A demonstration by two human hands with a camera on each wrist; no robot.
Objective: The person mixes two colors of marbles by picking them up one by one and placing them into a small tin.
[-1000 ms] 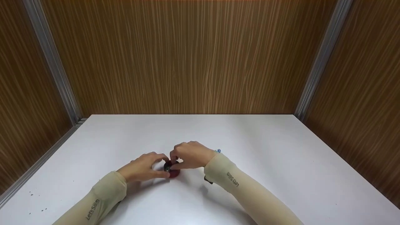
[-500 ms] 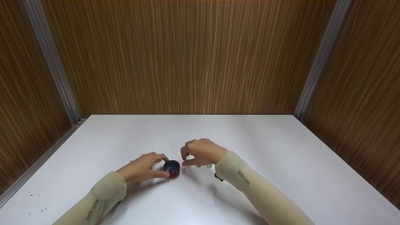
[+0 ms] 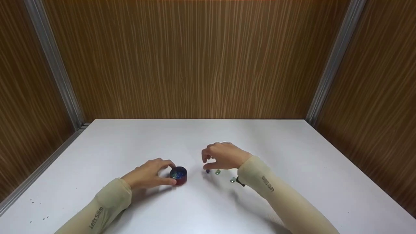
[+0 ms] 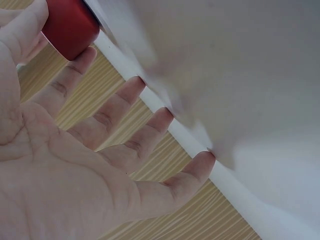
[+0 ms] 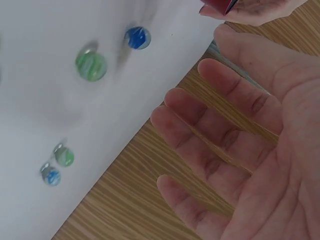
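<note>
Marbles lie loose on the white table, just under the right hand.

Blue marble and green marble sit nearest its fingertips, two smaller ones closer to the near edge; the right hand hovers with loosely bent fingers, holding nothing. Left of them, near the table's middle, the red cup holds more marbles, and the left hand cups it between thumb and forefinger, other fingers spread on the table.
</note>
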